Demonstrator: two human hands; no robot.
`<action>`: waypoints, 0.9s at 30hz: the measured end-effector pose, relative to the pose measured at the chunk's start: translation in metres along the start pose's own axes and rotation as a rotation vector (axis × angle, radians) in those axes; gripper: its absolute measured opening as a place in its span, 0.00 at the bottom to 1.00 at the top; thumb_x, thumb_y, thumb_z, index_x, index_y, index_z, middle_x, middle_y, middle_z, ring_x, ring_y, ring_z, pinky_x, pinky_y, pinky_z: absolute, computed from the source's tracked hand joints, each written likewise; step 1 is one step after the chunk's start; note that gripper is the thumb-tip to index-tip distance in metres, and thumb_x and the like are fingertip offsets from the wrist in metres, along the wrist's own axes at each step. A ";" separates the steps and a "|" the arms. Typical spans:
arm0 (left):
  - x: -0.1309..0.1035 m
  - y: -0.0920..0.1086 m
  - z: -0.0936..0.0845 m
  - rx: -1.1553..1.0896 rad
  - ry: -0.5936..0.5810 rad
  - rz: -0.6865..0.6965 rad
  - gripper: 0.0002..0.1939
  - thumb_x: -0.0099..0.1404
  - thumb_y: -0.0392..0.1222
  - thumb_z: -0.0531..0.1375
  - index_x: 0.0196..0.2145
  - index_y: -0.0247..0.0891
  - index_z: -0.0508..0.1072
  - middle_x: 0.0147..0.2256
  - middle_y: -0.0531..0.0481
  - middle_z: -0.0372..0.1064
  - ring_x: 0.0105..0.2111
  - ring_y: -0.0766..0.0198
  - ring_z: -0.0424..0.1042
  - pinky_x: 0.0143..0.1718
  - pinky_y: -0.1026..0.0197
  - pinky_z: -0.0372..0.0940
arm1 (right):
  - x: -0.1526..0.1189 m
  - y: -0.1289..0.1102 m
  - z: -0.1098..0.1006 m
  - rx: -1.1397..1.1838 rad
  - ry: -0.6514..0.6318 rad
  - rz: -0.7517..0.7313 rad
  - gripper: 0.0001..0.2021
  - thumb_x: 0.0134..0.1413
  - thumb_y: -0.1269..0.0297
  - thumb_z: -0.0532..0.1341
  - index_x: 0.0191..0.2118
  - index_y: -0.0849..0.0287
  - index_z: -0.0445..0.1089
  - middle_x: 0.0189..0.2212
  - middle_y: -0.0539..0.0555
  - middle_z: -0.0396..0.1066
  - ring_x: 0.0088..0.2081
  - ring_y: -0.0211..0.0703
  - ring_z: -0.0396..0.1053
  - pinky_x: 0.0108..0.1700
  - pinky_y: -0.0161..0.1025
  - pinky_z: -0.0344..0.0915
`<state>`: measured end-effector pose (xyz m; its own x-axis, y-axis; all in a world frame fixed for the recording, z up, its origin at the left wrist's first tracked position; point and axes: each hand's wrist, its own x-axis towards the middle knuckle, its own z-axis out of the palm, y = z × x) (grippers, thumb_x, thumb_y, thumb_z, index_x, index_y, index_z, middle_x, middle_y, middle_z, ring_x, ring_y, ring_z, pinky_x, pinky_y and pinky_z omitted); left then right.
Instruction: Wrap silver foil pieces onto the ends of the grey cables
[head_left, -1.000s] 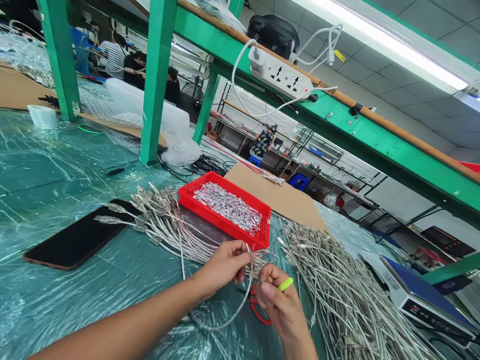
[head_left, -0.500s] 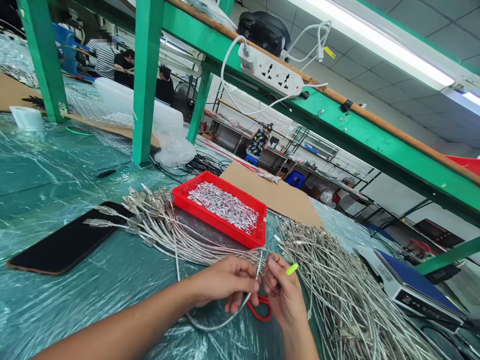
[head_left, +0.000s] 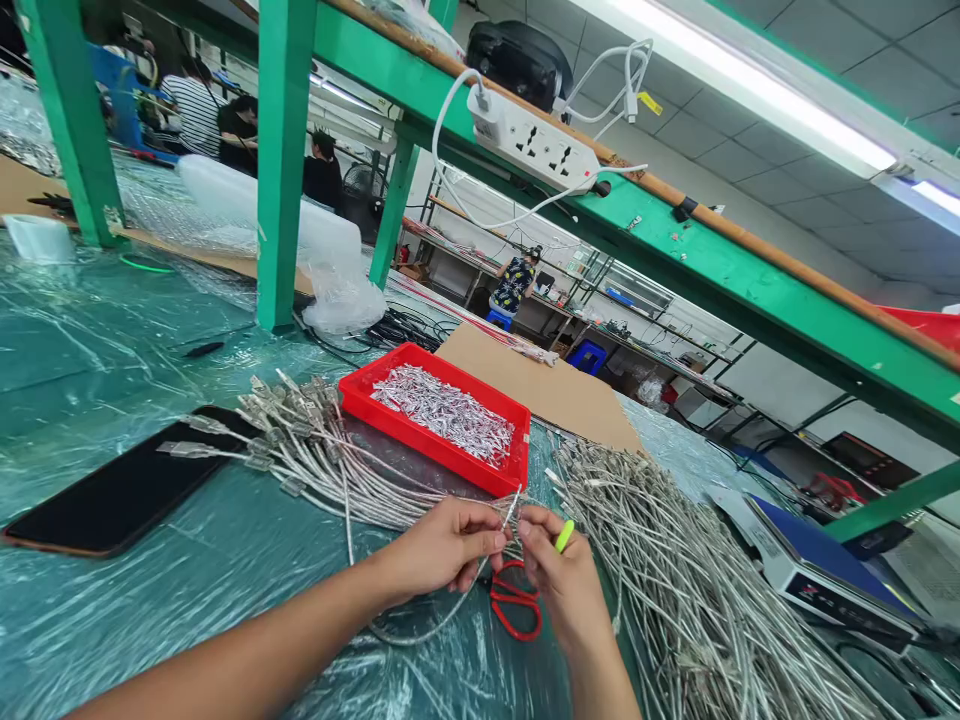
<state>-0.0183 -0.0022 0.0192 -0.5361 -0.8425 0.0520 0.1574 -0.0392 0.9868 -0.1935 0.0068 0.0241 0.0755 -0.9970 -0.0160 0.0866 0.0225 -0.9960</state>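
Observation:
My left hand (head_left: 457, 545) pinches a thin silver-grey cable (head_left: 431, 633) near its end, which points up between the two hands. The rest of that cable hangs in a loop below my wrist. Close beside it, my right hand (head_left: 559, 560) is closed with its fingertips near the cable end. A slim tool with a bright yellow-green end (head_left: 565, 536) sticks out of it; its other end is hidden. Red-handled scissors (head_left: 516, 605) lie on the table under my hands. Behind them, a bundle of silver cables with connectors (head_left: 300, 430) lies along the tray.
A red tray (head_left: 420, 420) holds many small silver pieces. To the right are a large pile of cables (head_left: 675, 560) and a scale (head_left: 832, 570). A black phone (head_left: 112, 490) lies left. A green shelf frame (head_left: 277, 170) with a power strip (head_left: 532, 145) stands ahead; people sit beyond.
My hands have shifted slightly left and up. The cable end now tilts to the right in my left fingers, and more of the red scissors shows.

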 end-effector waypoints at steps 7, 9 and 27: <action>0.000 -0.002 -0.001 0.036 -0.026 -0.001 0.16 0.62 0.51 0.58 0.30 0.34 0.71 0.16 0.57 0.62 0.13 0.72 0.58 0.15 0.69 0.54 | -0.003 -0.002 0.009 -0.086 -0.010 -0.062 0.18 0.46 0.50 0.69 0.30 0.62 0.71 0.14 0.44 0.58 0.17 0.28 0.46 0.19 0.29 0.43; 0.001 -0.004 0.001 -0.002 0.015 -0.017 0.14 0.59 0.50 0.61 0.32 0.35 0.69 0.18 0.59 0.62 0.13 0.72 0.59 0.15 0.69 0.55 | -0.002 -0.001 0.009 -0.089 0.030 -0.076 0.18 0.45 0.49 0.69 0.28 0.62 0.71 0.13 0.43 0.54 0.17 0.28 0.45 0.19 0.30 0.43; -0.003 0.005 0.003 -0.118 -0.056 0.036 0.16 0.61 0.51 0.61 0.30 0.32 0.74 0.26 0.50 0.73 0.15 0.73 0.61 0.17 0.68 0.56 | 0.008 0.005 0.006 0.360 0.185 -0.006 0.20 0.39 0.58 0.73 0.21 0.60 0.61 0.14 0.40 0.54 0.14 0.24 0.40 0.16 0.27 0.38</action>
<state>-0.0184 0.0019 0.0240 -0.5730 -0.8136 0.0984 0.2716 -0.0752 0.9595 -0.1865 -0.0010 0.0198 -0.1029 -0.9930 -0.0584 0.4312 0.0084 -0.9022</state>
